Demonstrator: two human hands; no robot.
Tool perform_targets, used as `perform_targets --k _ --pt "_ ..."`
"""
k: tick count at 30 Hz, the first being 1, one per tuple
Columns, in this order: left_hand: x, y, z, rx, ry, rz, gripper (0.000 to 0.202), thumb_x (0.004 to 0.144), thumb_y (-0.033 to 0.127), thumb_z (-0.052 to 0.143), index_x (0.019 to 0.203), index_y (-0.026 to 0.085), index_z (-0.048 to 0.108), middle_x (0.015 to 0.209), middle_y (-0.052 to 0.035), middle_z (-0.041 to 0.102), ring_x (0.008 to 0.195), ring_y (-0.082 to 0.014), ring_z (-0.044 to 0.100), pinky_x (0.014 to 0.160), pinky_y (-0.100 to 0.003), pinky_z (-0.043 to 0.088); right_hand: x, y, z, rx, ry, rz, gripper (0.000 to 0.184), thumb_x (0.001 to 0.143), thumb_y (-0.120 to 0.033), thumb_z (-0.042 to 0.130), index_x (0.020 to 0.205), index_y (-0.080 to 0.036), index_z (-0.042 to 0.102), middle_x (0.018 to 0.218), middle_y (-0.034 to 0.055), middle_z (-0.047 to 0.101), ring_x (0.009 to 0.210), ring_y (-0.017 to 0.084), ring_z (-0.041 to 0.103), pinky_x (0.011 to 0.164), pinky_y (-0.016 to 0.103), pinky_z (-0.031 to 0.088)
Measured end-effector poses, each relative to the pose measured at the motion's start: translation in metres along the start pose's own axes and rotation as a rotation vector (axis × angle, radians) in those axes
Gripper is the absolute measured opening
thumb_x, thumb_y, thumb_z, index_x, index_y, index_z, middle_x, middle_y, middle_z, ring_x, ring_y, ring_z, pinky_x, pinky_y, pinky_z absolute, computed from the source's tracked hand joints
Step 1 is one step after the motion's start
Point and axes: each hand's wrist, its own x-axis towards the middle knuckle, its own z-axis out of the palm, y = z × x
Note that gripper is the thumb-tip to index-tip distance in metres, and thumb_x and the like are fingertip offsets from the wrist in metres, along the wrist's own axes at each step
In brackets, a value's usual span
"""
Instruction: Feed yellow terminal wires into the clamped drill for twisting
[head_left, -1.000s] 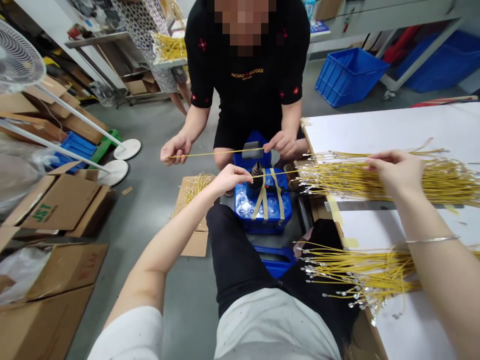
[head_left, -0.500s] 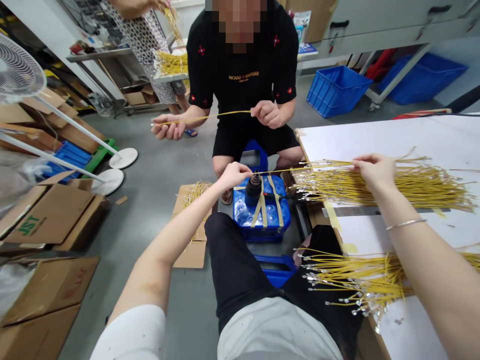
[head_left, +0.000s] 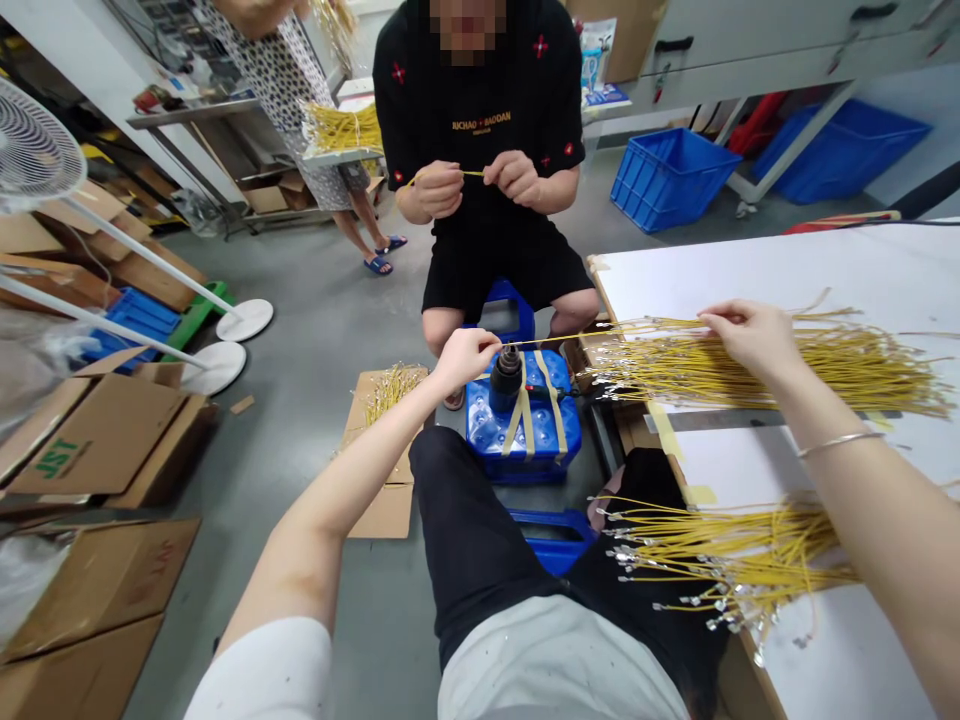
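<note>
My left hand (head_left: 465, 361) pinches one thin yellow wire (head_left: 600, 333) just beside a black spindle (head_left: 508, 380) on a blue case (head_left: 517, 440) taped with tan straps. That wire runs right to my right hand (head_left: 750, 335), whose fingers rest on a loose bundle of yellow wires with metal terminals (head_left: 750, 365) on the white table (head_left: 750, 262). A second terminal-tipped bundle (head_left: 720, 555) lies nearer me, below my right forearm. Opposite me, a seated co-worker's two hands (head_left: 472, 177) hold a short yellow wire (head_left: 471, 172).
A cardboard sheet (head_left: 379, 500) on the floor holds a small wire pile (head_left: 394, 392). Blue crates (head_left: 671, 178) stand back right, cardboard boxes (head_left: 105, 435) and a fan (head_left: 34, 150) at left. A standing person holds wires beside a bundle on a shelf (head_left: 341, 128).
The co-worker's hands have drawn together in front of the chest, with the wire now short between them. My right hand has moved left along the bundle. My left hand stays by the spindle.
</note>
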Motion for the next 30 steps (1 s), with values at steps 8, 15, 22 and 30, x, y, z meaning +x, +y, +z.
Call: perform_targets --k 8,15,22,30 --pt "0.002 -0.008 -0.002 0.019 0.042 0.121 0.019 0.089 0.017 0.058 0.083 0.018 0.076 0.086 -0.0051 0.076 0.080 -0.0188 0.067 0.075 -0.030 0.049 0.016 0.030 -0.020 -0.310 -0.114 -0.683 0.024 0.090 -0.036 0.052 0.086 -0.018 0.067 0.088 0.0100 0.064 0.078 0.020 0.060 0.080 0.034 0.049" --pt "0.002 -0.015 0.003 0.142 0.101 0.288 0.022 0.093 0.024 0.056 0.085 0.018 0.075 0.081 -0.0067 0.073 0.079 -0.0196 0.064 0.072 -0.031 0.049 0.018 0.033 -0.024 -0.557 -0.143 -0.935 0.028 0.099 -0.032 0.039 0.090 -0.017 0.061 0.089 0.0126 0.063 0.083 0.023 0.058 0.080 0.036 0.049" --pt "0.000 -0.021 0.012 0.160 0.192 0.353 0.024 0.096 0.027 0.053 0.089 0.018 0.075 0.077 -0.0056 0.067 0.076 -0.0175 0.060 0.070 -0.029 0.048 0.016 0.033 -0.023 -0.663 -0.021 -0.977 0.022 0.099 -0.026 0.040 0.085 -0.019 0.056 0.086 0.0108 0.061 0.087 0.023 0.057 0.077 0.033 0.046" --pt "-0.001 -0.026 0.020 0.316 0.279 0.432 0.032 0.102 0.029 0.043 0.093 0.020 0.073 0.074 -0.0048 0.062 0.075 -0.0183 0.056 0.065 -0.030 0.043 0.017 0.038 -0.020 -0.601 0.022 -1.043 0.018 0.097 -0.027 0.043 0.082 -0.020 0.050 0.082 0.0095 0.058 0.082 0.023 0.055 0.078 0.032 0.046"
